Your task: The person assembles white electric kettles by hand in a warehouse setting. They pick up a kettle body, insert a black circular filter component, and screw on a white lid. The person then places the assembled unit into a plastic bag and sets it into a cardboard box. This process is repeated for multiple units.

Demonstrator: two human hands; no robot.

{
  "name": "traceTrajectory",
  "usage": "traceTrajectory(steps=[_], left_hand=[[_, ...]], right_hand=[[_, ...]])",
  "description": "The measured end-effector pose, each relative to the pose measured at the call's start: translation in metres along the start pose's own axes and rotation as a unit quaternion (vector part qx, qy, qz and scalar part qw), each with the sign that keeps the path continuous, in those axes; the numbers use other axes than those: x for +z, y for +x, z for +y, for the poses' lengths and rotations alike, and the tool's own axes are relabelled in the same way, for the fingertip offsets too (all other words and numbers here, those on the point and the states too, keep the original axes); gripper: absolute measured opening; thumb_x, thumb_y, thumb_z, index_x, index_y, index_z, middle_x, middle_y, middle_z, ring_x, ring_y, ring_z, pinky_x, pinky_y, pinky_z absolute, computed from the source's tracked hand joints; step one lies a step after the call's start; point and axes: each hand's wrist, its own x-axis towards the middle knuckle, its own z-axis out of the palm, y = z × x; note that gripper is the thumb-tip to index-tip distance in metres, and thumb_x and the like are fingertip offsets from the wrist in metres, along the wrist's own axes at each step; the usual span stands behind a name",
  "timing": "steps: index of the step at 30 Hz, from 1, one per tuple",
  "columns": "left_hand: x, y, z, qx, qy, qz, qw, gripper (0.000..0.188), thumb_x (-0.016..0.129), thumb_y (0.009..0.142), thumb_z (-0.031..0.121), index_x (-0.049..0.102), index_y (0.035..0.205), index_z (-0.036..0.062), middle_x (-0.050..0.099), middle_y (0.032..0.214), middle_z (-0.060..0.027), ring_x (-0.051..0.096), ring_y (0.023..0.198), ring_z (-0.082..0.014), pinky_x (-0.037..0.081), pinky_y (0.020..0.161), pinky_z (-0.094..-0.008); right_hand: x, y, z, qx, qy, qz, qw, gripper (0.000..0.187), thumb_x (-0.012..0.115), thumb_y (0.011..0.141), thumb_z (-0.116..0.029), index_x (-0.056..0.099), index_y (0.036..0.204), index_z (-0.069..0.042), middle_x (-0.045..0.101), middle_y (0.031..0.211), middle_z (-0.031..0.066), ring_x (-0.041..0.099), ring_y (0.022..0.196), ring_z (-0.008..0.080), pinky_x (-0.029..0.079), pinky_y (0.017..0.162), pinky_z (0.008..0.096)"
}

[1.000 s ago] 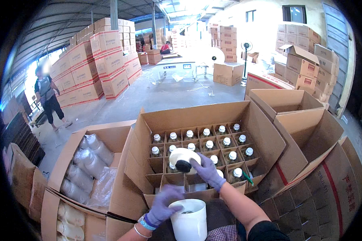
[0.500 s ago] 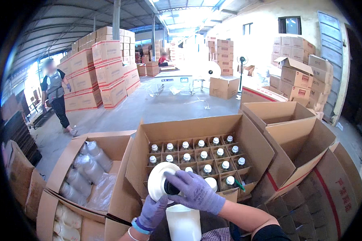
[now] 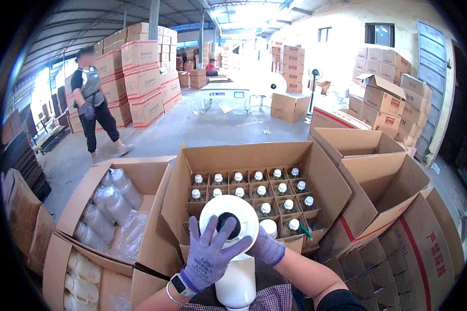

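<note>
A white round disc [image 3: 250, 215] with a raised black centre [image 3: 227, 226] is held up over the near edge of a divided carton. My left hand [image 3: 208, 259] spreads its fingers across the front of the disc, fingertips on the black centre. From the right, my right hand [image 3: 267, 248] grips the rim, its fingertips mostly hidden behind it. Below both hands stands a white plastic bottle [image 3: 236, 286], its top covered by the disc. In the carton [image 3: 249, 153], several white-capped clear bottles [image 3: 261, 191] stand in cardboard cells, beside a larger white cap [image 3: 269, 228].
Left of me, open cartons hold bagged bottles [image 3: 111, 205] and white jugs [image 3: 83, 277]. Open cartons [image 3: 384, 181] and cardboard dividers [image 3: 379, 264] crowd the right. A green object [image 3: 306, 231] sticks up at the carton's right. A person [image 3: 94, 98] stands beyond the left cartons.
The disc has moved right and turned to face me more. My left hand has gone from its rim to its centre, my right from centre to rim. The person at left has come nearer.
</note>
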Motion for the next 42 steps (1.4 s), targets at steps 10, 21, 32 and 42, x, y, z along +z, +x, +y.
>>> traceTrajectory(steps=[10, 21, 32, 42], left_hand=[[0.021, -0.002, -0.005, 0.054, -0.084, 0.019, 0.995, 0.067, 0.083, 0.074, 0.027, 0.060, 0.135, 0.0148, 0.028, 0.160, -0.0195, 0.025, 0.145, -0.0507, 0.033, 0.114, -0.0558], [0.087, -0.041, -0.068, -0.061, -0.528, -0.154, 0.833, 0.040, 0.070, 0.093, 0.034, 0.071, 0.120, 0.0043, 0.069, 0.124, -0.0142, 0.062, 0.121, -0.0269, 0.047, 0.105, -0.0395], [0.107, -0.067, -0.080, -0.084, -0.667, -0.166, 0.721, 0.048, 0.065, 0.094, 0.044, 0.073, 0.118, 0.0033, 0.065, 0.124, -0.0134, 0.057, 0.120, -0.0256, 0.043, 0.104, -0.0383], [0.065, -0.094, -0.044, -0.040, -0.511, -0.099, 0.853, 0.057, 0.059, 0.092, 0.055, 0.071, 0.121, 0.0074, 0.070, 0.113, -0.0157, 0.065, 0.108, -0.0334, 0.048, 0.096, -0.0455]], right_hand=[[-0.012, -0.006, 0.030, -0.061, -0.071, -0.102, 0.990, 0.051, 0.062, 0.095, -0.030, 0.050, 0.140, -0.009, 0.057, 0.137, 0.0139, 0.055, 0.127, 0.0259, 0.043, 0.110, 0.0370], [-0.031, -0.068, 0.040, 0.104, 0.161, -0.084, 0.978, 0.041, 0.061, 0.094, -0.028, 0.066, 0.126, -0.003, 0.059, 0.136, 0.0163, 0.052, 0.130, 0.0270, 0.037, 0.113, 0.0415], [0.004, -0.087, 0.041, 0.065, 0.169, -0.034, 0.983, 0.025, 0.071, 0.088, -0.018, 0.076, 0.107, -0.003, 0.073, 0.107, 0.0123, 0.065, 0.109, 0.0264, 0.047, 0.103, 0.0395], [0.031, -0.118, 0.037, 0.142, 0.252, -0.022, 0.957, 0.031, 0.053, 0.097, -0.020, 0.075, 0.100, 0.001, 0.071, 0.116, 0.0157, 0.062, 0.117, 0.0303, 0.035, 0.116, 0.0433]])
